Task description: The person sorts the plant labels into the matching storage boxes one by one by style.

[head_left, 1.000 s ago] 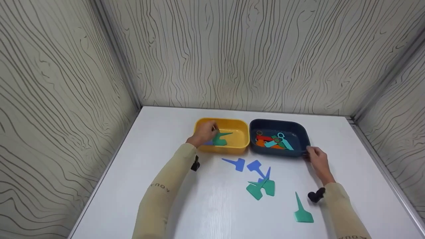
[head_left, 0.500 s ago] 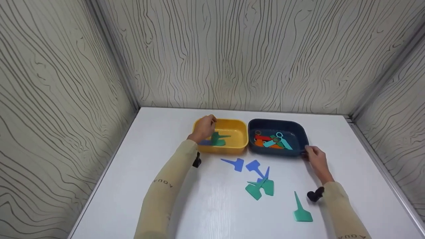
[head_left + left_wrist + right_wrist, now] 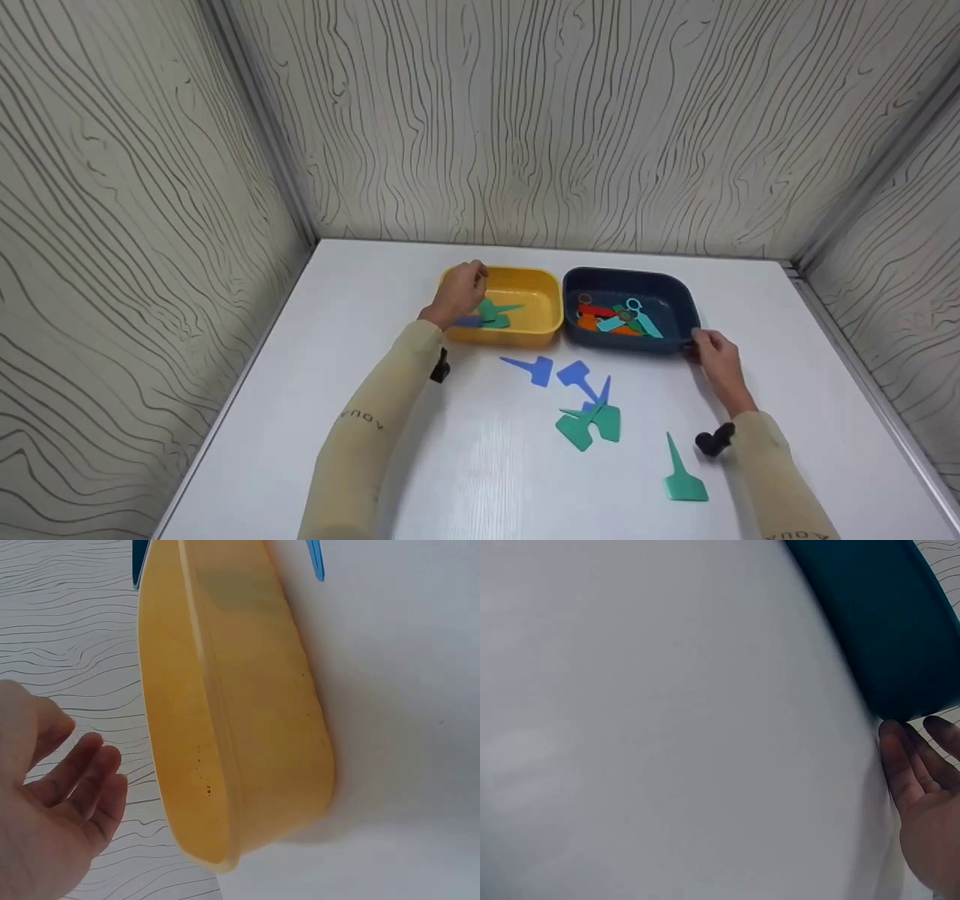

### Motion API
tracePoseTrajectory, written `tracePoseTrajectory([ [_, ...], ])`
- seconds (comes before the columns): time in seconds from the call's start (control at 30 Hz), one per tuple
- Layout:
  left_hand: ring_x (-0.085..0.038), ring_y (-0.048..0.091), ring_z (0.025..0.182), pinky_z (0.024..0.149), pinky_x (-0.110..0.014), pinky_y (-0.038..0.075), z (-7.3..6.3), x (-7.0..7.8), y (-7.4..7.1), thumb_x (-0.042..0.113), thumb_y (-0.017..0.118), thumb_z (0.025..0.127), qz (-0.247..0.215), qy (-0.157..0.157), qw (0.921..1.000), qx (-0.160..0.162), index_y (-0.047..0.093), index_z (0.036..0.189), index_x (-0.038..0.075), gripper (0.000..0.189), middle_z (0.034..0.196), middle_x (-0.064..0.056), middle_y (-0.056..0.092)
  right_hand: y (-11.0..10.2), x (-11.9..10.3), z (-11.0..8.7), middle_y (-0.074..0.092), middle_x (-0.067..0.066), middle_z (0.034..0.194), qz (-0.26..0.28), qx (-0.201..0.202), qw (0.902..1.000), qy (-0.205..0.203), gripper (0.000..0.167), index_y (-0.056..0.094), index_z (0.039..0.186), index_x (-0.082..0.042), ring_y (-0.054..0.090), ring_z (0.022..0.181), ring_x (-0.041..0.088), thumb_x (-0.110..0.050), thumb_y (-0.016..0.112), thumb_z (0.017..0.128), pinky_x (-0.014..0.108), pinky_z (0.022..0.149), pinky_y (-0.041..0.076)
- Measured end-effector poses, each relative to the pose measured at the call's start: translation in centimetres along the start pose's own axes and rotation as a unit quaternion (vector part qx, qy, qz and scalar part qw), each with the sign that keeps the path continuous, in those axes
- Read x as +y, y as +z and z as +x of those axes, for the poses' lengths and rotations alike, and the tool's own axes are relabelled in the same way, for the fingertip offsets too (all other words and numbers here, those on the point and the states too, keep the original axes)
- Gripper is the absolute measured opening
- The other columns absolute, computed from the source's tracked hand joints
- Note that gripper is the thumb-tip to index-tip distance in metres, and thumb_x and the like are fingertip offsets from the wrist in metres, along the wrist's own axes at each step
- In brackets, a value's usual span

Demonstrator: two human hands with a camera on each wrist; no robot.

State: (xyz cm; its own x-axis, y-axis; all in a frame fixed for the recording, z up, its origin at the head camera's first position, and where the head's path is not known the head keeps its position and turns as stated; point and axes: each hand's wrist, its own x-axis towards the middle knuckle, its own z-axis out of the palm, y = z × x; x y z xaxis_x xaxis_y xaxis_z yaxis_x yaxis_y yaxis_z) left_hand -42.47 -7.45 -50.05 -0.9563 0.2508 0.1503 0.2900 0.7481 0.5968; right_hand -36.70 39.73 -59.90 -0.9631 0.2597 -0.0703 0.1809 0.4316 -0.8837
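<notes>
My left hand (image 3: 457, 294) is over the left end of the yellow bin (image 3: 502, 337), its fingers loosely bent and nothing in them. The left wrist view shows that hand (image 3: 71, 802) apart from the bin's rim. Green T-shaped plant tags (image 3: 496, 321) and a blue one (image 3: 469, 321) lie inside, partly covered by the hand. At the near right corner of the dark blue bin (image 3: 622, 343), my right hand (image 3: 721, 366) touches the outside with its fingertips. In the right wrist view the fingers (image 3: 900, 757) reach the bin's lower corner, the thumb standing apart.
The dark blue bin beside the yellow one contains red, orange, green and light-blue ring-topped strips (image 3: 649, 325). Before the bins lie blue plant tags (image 3: 541, 370) and overlapping green ones (image 3: 576, 431). Another green tag (image 3: 684, 487) lies near the right forearm. Patterned panels enclose the white table.
My left hand has risen a little from the green tags in the yellow bin and then stayed there. A green tag there lies slightly differently. The right hand has stayed at the dark blue bin.
</notes>
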Motion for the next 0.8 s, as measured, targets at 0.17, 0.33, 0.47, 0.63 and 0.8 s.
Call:
tracePoseTrajectory([
  [0.17,-0.020,0.063,0.103,0.090,-0.034,0.053,-0.5,0.5,0.7,0.015,0.047,0.101,-0.010,0.025,0.9996,-0.009,0.061,0.118,0.005,0.024,0.113,-0.009,0.066,0.0,0.0,0.0,0.061,0.009,0.108,-0.010,0.012,0.9999,-0.004,0.060,0.054,0.130,0.003,0.056,0.081,-0.004,-0.048,0.039,0.102,0.013,0.074,0.048],
  [0.33,-0.018,0.062,0.100,0.093,-0.033,0.052,-1.6,1.2,1.4,0.017,0.050,0.101,-0.022,0.061,0.9977,-0.018,0.062,0.117,0.006,0.022,0.113,-0.007,0.067,0.0,-0.1,0.1,0.061,0.012,0.113,-0.002,0.005,1.0000,0.001,0.061,0.052,0.132,0.003,0.057,0.083,-0.004,-0.049,0.038,0.102,0.012,0.075,0.048],
  [0.47,-0.016,0.062,0.098,0.093,-0.032,0.052,-2.4,1.5,2.1,0.018,0.051,0.101,-0.021,0.089,0.9957,-0.016,0.062,0.115,0.008,0.021,0.112,-0.005,0.068,0.0,-0.1,0.1,0.060,0.013,0.114,0.000,0.002,1.0000,0.000,0.062,0.051,0.132,0.003,0.057,0.084,-0.003,-0.049,0.038,0.102,0.013,0.076,0.049],
  [0.63,-0.014,0.063,0.096,0.089,-0.028,0.053,-3.4,2.0,2.9,0.016,0.052,0.100,-0.027,0.130,0.9910,-0.013,0.063,0.114,0.009,0.019,0.111,-0.005,0.069,0.0,0.0,0.0,0.058,0.018,0.120,-0.014,0.002,0.9999,0.000,0.063,0.051,0.133,0.003,0.055,0.085,-0.003,-0.050,0.037,0.102,0.013,0.076,0.047],
  [0.8,-0.013,0.062,0.092,0.086,-0.024,0.053,-4.4,2.8,3.6,0.017,0.053,0.099,-0.014,0.155,0.9873,-0.032,0.063,0.113,0.012,0.018,0.109,-0.004,0.070,0.1,0.1,0.0,0.056,0.020,0.126,-0.014,0.002,0.9999,0.003,0.064,0.051,0.134,0.002,0.054,0.087,-0.003,-0.051,0.036,0.102,0.012,0.076,0.046],
])
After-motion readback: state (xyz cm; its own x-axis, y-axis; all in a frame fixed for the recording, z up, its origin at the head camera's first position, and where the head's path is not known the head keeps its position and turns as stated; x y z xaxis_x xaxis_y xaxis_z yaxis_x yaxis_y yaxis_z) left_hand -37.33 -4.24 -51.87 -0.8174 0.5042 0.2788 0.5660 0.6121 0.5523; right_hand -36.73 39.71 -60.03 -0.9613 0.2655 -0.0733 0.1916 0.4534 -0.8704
